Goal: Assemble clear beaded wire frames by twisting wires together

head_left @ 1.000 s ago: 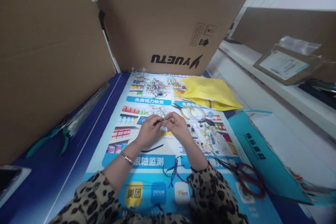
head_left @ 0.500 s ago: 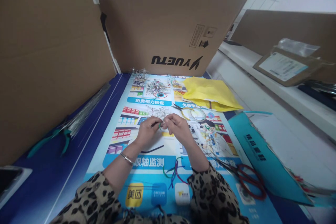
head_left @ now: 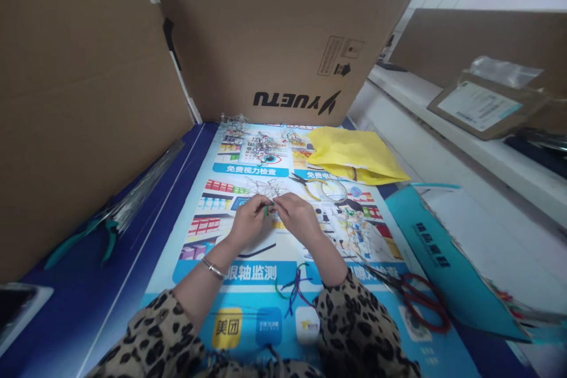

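Observation:
My left hand (head_left: 248, 221) pinches a short green piece of wire or cord (head_left: 266, 211) over the middle of the printed mat. Close against it, my right hand (head_left: 297, 217) is closed at the fingertips; whatever lies between them is too small to make out. Just beyond both hands lies a tangle of thin silvery wires (head_left: 266, 187). Several coloured cord pieces (head_left: 295, 289), green, blue and purple, are on the mat between my forearms. Yellow-handled pliers (head_left: 308, 185) rest behind my right hand, beside a coil of clear line (head_left: 334, 191).
Red-handled scissors (head_left: 420, 301) lie at the right, near a teal box (head_left: 436, 242). A yellow pouch (head_left: 354, 153) sits at the back right. Green-handled pliers (head_left: 108, 236) and long thin wires (head_left: 146, 189) lie left. Wire bundles (head_left: 266, 147) are at the back, before a cardboard wall (head_left: 274, 29).
My right hand has turned slightly, its fingers now stretched more toward the left hand's fingertips. The green piece now hangs more upright. The camera view has shifted slightly.

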Motion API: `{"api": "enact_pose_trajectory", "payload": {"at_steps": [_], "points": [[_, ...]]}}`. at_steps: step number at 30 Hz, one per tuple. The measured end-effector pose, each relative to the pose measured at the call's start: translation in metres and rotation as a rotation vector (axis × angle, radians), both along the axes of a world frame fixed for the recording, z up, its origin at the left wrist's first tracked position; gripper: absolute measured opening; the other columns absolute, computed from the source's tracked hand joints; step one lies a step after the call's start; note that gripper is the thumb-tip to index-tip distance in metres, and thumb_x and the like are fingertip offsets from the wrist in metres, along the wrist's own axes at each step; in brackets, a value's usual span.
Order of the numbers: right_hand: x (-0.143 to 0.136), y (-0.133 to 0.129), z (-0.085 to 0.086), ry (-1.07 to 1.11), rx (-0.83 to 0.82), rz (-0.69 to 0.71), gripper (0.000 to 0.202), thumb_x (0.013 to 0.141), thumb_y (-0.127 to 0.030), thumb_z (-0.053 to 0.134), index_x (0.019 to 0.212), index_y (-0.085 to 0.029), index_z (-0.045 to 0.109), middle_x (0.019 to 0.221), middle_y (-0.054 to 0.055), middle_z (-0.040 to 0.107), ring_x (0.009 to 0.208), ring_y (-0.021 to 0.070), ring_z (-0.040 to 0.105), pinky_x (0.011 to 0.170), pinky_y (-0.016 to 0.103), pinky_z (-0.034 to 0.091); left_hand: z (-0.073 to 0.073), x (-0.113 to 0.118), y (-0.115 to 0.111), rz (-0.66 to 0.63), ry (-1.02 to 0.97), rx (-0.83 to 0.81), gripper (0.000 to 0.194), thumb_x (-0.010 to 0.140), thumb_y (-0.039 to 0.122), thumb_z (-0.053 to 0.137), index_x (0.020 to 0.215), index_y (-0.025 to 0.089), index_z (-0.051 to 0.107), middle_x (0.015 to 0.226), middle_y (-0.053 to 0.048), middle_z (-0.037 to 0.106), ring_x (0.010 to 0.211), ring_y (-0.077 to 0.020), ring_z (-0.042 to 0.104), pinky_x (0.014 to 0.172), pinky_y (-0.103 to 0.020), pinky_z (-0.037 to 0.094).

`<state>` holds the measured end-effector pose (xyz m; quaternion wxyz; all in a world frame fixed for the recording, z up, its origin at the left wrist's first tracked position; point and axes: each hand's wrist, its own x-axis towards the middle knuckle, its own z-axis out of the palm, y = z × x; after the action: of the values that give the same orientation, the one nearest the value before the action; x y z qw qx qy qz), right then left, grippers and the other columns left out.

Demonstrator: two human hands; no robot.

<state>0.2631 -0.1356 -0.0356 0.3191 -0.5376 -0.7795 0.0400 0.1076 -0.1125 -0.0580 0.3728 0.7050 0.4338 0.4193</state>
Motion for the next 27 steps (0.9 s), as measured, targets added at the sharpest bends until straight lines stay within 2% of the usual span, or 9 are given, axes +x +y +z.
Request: {"api": "enact_pose_trajectory", "payload": {"at_steps": [5,9,14,19,22,27], "points": [[-0.006,-0.003,0.003,-0.063,0.076,-0.037,0.022,0.088,-0.017,0.043,0.081,-0.018,0.063,0.08,0.008,0.065,0.08,0.0172,0.06,0.074,0.027,0.046,0.001,0.001,0.0,-0.008,-0.063,-0.035,0.01,0.08,0.016,0.048,0.081,0.021,0.056,0.074,0.002,0.062,0.069,-0.0125,0.058,0.068,-0.026,0.045],[-0.011,-0.001,-0.003,0.038,0.104,-0.101,0.018,0.083,-0.015,0.045,0.077,-0.019,0.061,0.075,0.005,0.063,0.072,0.0157,0.058,0.069,0.025,0.045,0.003,0.001,0.003,0.004,-0.144,-0.068,0.004,0.08,0.018,0.05,0.079,0.02,0.054,0.072,0.002,0.059,0.068,-0.0121,0.057,0.067,-0.025,0.045],[-0.012,0.003,-0.013,0.237,0.04,-0.157,0.014,0.079,-0.017,0.048,0.08,-0.021,0.061,0.077,0.004,0.066,0.066,0.0149,0.058,0.063,0.025,0.046,0.005,0.0,0.004,-0.028,-0.084,-0.086,0.004,0.081,0.02,0.049,0.079,0.02,0.052,0.068,0.003,0.055,0.063,-0.0117,0.053,0.063,-0.024,0.042],[-0.011,0.005,-0.014,0.295,-0.034,-0.158,0.015,0.078,-0.019,0.048,0.08,-0.022,0.063,0.079,0.003,0.066,0.068,0.0152,0.058,0.066,0.026,0.046,0.003,0.001,0.005,-0.075,0.034,0.07,0.016,0.076,0.007,0.041,0.077,0.02,0.051,0.075,0.001,0.056,0.073,-0.0132,0.052,0.069,-0.026,0.041],[-0.011,0.006,-0.014,0.271,-0.038,-0.164,0.015,0.077,-0.018,0.048,0.079,-0.022,0.063,0.077,0.003,0.065,0.068,0.0154,0.057,0.066,0.026,0.045,0.003,0.001,0.005,-0.093,0.072,0.152,0.017,0.076,0.006,0.04,0.075,0.02,0.05,0.077,0.0,0.055,0.077,-0.0143,0.051,0.072,-0.027,0.041],[-0.011,0.006,-0.015,0.291,-0.021,-0.165,0.014,0.078,-0.019,0.049,0.081,-0.021,0.063,0.079,0.003,0.066,0.067,0.0148,0.057,0.065,0.026,0.045,0.006,0.001,0.004,-0.054,0.063,0.006,0.009,0.081,0.015,0.044,0.078,0.021,0.049,0.069,0.002,0.055,0.068,-0.0141,0.053,0.066,-0.027,0.041]]}}
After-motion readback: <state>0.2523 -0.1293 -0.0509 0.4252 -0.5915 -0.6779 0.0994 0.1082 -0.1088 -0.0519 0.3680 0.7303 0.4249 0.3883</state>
